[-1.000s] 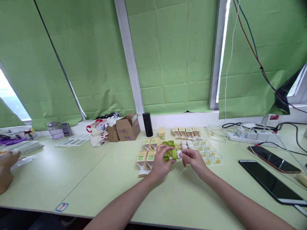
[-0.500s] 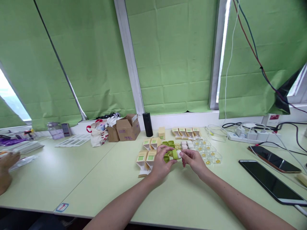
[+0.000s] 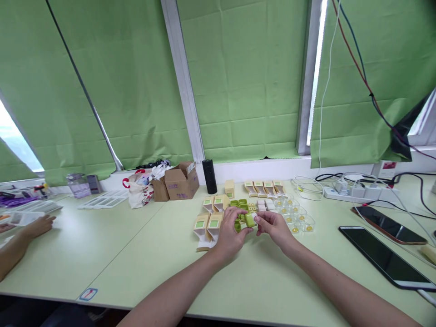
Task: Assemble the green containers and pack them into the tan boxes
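The small green case (image 3: 250, 220) is up between my hands, just over the near edge of the green pieces (image 3: 242, 204) on the table (image 3: 163, 263). My left hand (image 3: 231, 231) curves around its left side, thumb and fingers parted by its width. My right hand (image 3: 274, 227) pinches its white end (image 3: 255, 217) between thumb and fingertips.

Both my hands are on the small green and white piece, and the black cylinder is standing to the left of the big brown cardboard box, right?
Not quite. The head view shows the black cylinder standing to the right of the big brown cardboard box. Both your left hand and right hand are on the small green and white piece.
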A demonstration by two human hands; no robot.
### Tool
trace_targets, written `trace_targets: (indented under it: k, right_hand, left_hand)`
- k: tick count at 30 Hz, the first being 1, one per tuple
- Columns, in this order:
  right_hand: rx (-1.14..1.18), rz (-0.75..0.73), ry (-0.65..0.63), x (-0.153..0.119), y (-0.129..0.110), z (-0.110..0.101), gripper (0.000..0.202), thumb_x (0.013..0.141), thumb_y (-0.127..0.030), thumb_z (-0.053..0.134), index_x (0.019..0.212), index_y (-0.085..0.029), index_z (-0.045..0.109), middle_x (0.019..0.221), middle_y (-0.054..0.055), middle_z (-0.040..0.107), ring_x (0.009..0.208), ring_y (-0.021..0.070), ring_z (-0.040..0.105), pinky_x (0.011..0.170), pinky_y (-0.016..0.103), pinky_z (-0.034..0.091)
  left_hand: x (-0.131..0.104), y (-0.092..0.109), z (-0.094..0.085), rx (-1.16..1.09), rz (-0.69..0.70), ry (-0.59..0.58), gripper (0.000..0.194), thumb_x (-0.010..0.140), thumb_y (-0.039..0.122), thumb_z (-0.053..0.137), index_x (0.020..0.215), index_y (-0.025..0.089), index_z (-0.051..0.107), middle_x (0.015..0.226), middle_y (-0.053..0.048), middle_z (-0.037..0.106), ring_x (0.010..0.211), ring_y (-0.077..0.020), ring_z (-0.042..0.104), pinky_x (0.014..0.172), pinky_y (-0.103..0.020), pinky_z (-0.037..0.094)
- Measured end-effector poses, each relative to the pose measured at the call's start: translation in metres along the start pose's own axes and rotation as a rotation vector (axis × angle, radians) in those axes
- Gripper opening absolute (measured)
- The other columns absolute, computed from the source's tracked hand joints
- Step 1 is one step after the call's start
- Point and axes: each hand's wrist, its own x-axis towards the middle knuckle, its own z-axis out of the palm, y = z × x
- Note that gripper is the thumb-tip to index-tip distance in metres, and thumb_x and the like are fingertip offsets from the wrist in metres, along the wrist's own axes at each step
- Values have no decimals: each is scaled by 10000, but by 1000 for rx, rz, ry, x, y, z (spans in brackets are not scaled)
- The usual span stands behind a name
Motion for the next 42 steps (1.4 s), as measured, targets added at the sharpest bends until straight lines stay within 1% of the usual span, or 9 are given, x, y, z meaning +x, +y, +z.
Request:
trace_targets:
  k: [7, 13, 17, 20, 23, 26, 31, 34, 42]
  right_hand:
    - [8, 4, -10, -3, -1, 1, 597, 635, -697, 909, 843, -156, 761, 698, 27, 684, 633, 165, 629, 590, 344, 647]
    - [-87, -51, -11, -1, 3, -2, 624, 741, -771, 793, 874, -163, 751, 768, 69, 717, 678, 190, 655, 511, 299, 598]
    - [-303, -209, 49, -4, 5, -4, 528, 864, -693, 713, 951, -173, 755, 873, 95, 743, 747, 210, 671, 519, 283, 575]
    - [-500, -423, 93, -10, 3, -4, 420, 898, -489, 744, 1218, -220, 709, 1178, 119, 744, 835, 212, 702, 597, 304, 620]
    - [-632, -605, 27, -15, 2, -3, 462, 951, -354, 689, 1402, -272, 625, 1414, 134, 667, 880, 210, 725, 635, 322, 653]
    - [-727, -693, -22, -16, 4, -3, 383, 1013, -316, 615, 1393, -275, 641, 1402, 133, 700, 990, 253, 754, 629, 324, 657]
    - [-832, -748, 3, -12, 12, -7, 332, 1057, -316, 581, 1378, -267, 652, 1361, 123, 745, 766, 201, 772, 646, 354, 662]
    - [-864, -786, 35, -11, 16, -9, 346, 1059, -298, 583, 1398, -268, 646, 1373, 114, 745, 1013, 251, 800, 715, 347, 681]
    - [-971, -858, 37, -11, 17, -9, 393, 1057, -226, 552, 1443, -256, 623, 1378, 125, 740, 1201, 276, 758, 822, 369, 701]
  left_hand:
    - [-2, -1, 2, -2, -32, -23, 413, 894, 169, 748, 1286, 278, 680, 1276, -88, 599, 1243, -283, 584, 1087, -463, 493]
    - [2, -13, 5, -160, -153, -34, 458, 971, 398, 711, 1407, 264, 663, 1315, -122, 620, 1138, -267, 627, 1029, -452, 527]
    - [11, -19, 3, -449, -253, -100, 649, 910, 590, 764, 1419, 200, 667, 1257, -144, 720, 1094, -271, 674, 1018, -436, 533]
    - [13, -17, 1, -576, -314, -150, 677, 874, 641, 783, 1377, 195, 703, 1153, -116, 762, 1023, -252, 690, 996, -414, 531]
    - [12, -13, 1, -632, -312, -202, 668, 863, 661, 784, 1344, 201, 724, 1137, -106, 762, 1038, -259, 693, 986, -406, 531]
    - [10, -9, 3, -644, -300, -232, 649, 862, 662, 785, 1325, 210, 732, 1200, -122, 758, 1120, -289, 695, 1009, -415, 536]
    - [7, -10, 5, -479, -244, -187, 559, 941, 625, 710, 1325, 219, 728, 1320, -148, 732, 1270, -322, 662, 1132, -487, 498]
    - [5, -9, 4, -290, -202, -112, 508, 989, 557, 672, 1375, 228, 697, 1399, -151, 693, 1328, -321, 634, 1166, -504, 479]
    - [-2, -1, 9, -437, -264, -220, 619, 1017, 569, 619, 1517, 208, 564, 1356, -162, 704, 1001, -255, 751, 874, -434, 655]
